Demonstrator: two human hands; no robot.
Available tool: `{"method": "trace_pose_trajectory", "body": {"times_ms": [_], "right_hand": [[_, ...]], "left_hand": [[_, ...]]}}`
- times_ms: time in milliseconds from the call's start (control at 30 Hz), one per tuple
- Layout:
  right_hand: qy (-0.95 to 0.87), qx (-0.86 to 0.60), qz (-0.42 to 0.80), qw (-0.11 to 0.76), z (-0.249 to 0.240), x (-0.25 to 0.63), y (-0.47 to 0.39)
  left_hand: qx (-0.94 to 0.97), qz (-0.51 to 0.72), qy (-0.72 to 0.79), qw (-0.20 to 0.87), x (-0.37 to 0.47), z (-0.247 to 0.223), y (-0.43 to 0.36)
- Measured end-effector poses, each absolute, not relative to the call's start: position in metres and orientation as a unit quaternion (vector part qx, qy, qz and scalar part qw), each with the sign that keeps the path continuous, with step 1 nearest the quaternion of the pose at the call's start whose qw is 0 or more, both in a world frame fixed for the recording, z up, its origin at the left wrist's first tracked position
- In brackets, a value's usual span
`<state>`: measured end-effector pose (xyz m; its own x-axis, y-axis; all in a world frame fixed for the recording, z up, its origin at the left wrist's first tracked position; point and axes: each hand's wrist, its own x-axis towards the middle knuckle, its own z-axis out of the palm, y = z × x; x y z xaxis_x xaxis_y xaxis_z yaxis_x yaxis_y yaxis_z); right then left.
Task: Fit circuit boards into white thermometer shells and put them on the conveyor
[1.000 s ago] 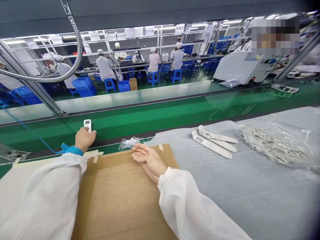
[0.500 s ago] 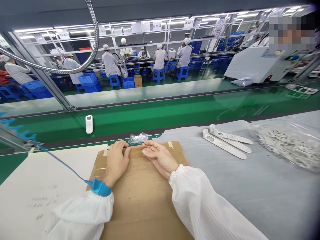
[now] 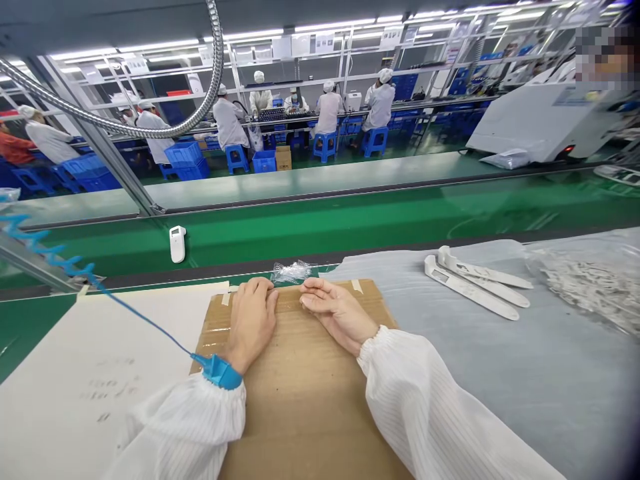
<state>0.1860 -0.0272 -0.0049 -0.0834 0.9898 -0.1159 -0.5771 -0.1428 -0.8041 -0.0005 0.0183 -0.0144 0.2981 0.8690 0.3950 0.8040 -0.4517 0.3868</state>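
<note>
My left hand [image 3: 253,321] lies on the far part of a brown cardboard sheet [image 3: 305,400], its fingers reaching to the far edge and its thumb apart. A blue wrist strap [image 3: 223,371] with a coiled cord circles that wrist. My right hand [image 3: 341,312] is over the same edge, palm turned inward, thumb and fingertips close together. Whatever it may pinch is too small or hidden to make out. Just beyond both hands sits a crumpled clear plastic bag [image 3: 291,271] with small pieces that I cannot identify.
Several long white plastic parts [image 3: 475,287] lie on grey sheeting at right, beside a clear bag of small pale parts [image 3: 595,280]. A white handheld device [image 3: 177,244] rests on the green belt [image 3: 320,223]. A metal hose [image 3: 217,60] hangs overhead. Co-workers sit beyond.
The view has shifted, so the hands, cardboard and parts appear slightly further right. Both hands keep nearly the same pose at the cardboard's far edge.
</note>
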Motion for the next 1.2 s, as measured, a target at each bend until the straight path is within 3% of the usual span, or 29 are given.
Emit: {"method": "trace_pose_trajectory", "body": {"times_ms": [1200], "right_hand": [[-0.3, -0.344, 0.675, 0.579, -0.002, 0.185, -0.029]], "left_hand": [[0.806, 0.29, 0.512, 0.056, -0.002, -0.014, 0.018]]}}
